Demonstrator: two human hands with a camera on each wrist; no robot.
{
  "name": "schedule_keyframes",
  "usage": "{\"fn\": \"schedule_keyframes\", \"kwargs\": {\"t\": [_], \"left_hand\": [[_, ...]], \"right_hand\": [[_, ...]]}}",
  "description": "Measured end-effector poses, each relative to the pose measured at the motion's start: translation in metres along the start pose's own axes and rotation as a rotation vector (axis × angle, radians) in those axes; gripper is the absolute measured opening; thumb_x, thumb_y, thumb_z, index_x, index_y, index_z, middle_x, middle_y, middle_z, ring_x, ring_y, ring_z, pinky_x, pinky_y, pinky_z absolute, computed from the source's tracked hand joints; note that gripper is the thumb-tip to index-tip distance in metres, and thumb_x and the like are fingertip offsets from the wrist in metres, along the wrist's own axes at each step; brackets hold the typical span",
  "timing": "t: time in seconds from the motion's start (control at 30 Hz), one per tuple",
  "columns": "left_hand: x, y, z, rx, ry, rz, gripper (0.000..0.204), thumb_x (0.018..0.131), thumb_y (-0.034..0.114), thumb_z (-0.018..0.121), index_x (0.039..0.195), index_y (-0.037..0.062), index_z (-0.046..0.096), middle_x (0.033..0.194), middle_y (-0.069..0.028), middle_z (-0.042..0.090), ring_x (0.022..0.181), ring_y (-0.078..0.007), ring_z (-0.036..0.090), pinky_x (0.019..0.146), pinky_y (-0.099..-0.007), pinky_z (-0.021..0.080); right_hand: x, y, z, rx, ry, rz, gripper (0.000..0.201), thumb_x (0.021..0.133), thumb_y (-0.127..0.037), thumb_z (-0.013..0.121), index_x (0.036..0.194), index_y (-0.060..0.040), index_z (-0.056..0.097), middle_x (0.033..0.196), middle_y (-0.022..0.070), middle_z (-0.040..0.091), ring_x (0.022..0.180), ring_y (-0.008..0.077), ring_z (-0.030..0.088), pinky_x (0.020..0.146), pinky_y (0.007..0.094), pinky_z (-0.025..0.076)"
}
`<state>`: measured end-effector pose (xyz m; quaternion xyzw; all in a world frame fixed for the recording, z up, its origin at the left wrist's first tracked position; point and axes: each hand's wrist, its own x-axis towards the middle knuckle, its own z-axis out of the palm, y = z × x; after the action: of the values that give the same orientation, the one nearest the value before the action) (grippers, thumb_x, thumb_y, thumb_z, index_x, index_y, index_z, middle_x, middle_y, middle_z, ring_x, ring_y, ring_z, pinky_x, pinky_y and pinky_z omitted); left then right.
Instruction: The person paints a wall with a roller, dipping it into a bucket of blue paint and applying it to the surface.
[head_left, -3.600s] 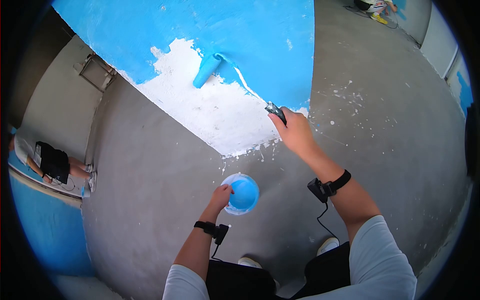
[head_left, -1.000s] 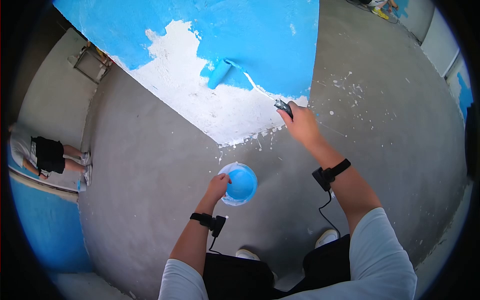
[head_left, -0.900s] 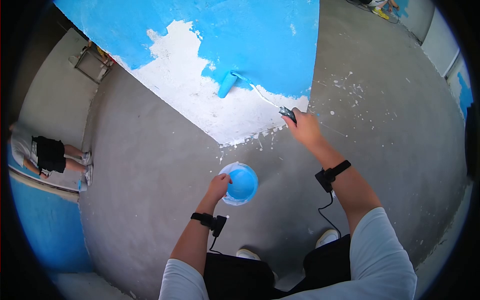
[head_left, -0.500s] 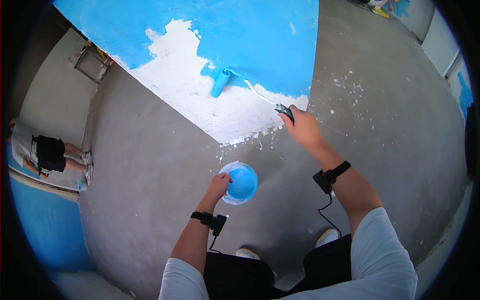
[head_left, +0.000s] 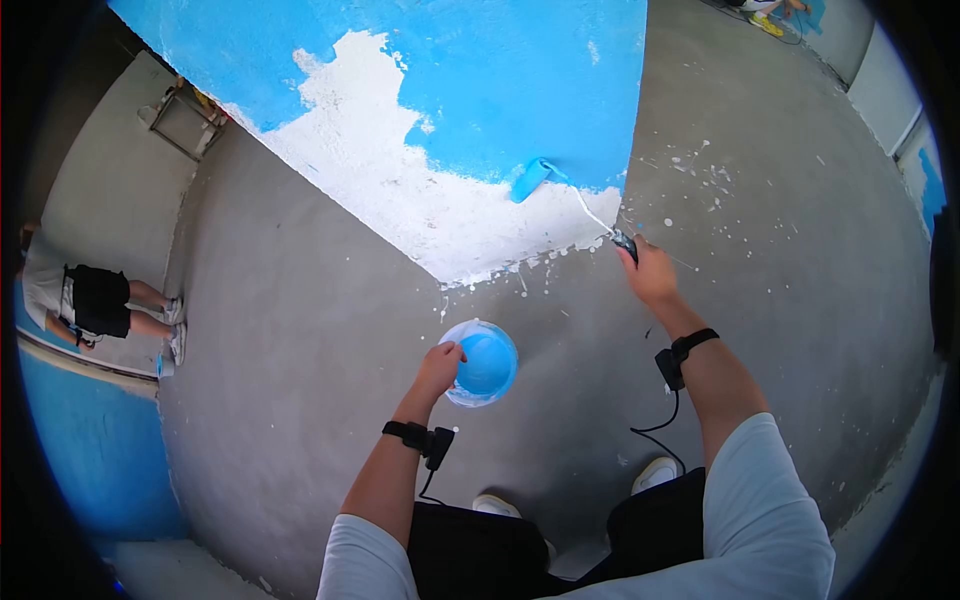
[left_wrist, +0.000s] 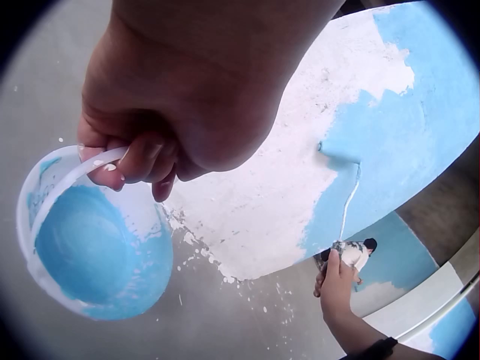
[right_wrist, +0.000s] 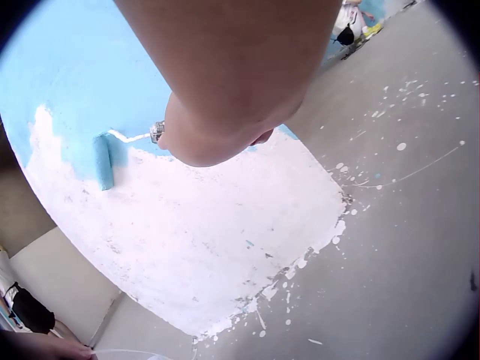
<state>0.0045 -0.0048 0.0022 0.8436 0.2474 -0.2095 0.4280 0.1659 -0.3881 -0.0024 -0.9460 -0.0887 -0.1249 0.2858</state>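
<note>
My right hand [head_left: 652, 272] grips the dark handle of a paint roller [head_left: 531, 178], whose blue sleeve lies against the wall [head_left: 430, 215] where blue paint meets bare white. In the right wrist view the roller [right_wrist: 103, 162] is at the same border, and the forearm covers most of the hand [right_wrist: 210, 139]. My left hand [head_left: 438, 370] holds a bucket [head_left: 487, 364] of light blue paint. Its fingers [left_wrist: 142, 159] curl round the white bail handle [left_wrist: 71, 176] in the left wrist view. Paint streaks coat the bucket's inside.
Grey floor [head_left: 300, 350] with white splatters [head_left: 700, 190] lies under the wall's lower edge. One person [head_left: 100, 300] stands at the far left near a metal frame [head_left: 185, 125]. Another person [head_left: 765, 12] is at the top right. My shoes [head_left: 655, 474] stand behind the bucket.
The roller and my right hand have moved right along the lower border of the blue, after small up-and-down shifts. Blue reaches farther down than at first. The left hand keeps holding the bucket.
</note>
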Motion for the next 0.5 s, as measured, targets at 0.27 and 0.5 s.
{"fn": "schedule_keyframes", "kwargs": {"t": [0.27, 0.5], "left_hand": [[-0.001, 0.001, -0.002, 0.008, -0.011, -0.018, 0.028, 0.088, 0.029, 0.049, 0.082, 0.0055, 0.063, 0.066, -0.0089, 0.052, 0.057, -0.0219, 0.057, 0.050, -0.0365, 0.050], [-0.001, 0.000, 0.000, 0.006, 0.002, -0.007, 0.028, 0.088, 0.028, 0.048, 0.081, 0.0052, 0.063, 0.065, -0.0084, 0.052, 0.056, -0.0210, 0.057, 0.049, -0.0358, 0.050]], "right_hand": [[0.008, -0.008, 0.002, 0.045, -0.217, 0.039, 0.042, 0.093, -0.043, 0.054, 0.087, -0.0015, 0.060, 0.074, 0.0215, 0.064, 0.074, 0.0406, 0.062, 0.066, 0.0466, 0.049], [0.020, -0.060, 0.004, 0.409, -0.476, 0.120, 0.050, 0.093, -0.048, 0.052, 0.076, -0.0019, 0.060, 0.065, 0.0129, 0.063, 0.064, 0.0298, 0.062, 0.063, 0.0399, 0.047]]}}
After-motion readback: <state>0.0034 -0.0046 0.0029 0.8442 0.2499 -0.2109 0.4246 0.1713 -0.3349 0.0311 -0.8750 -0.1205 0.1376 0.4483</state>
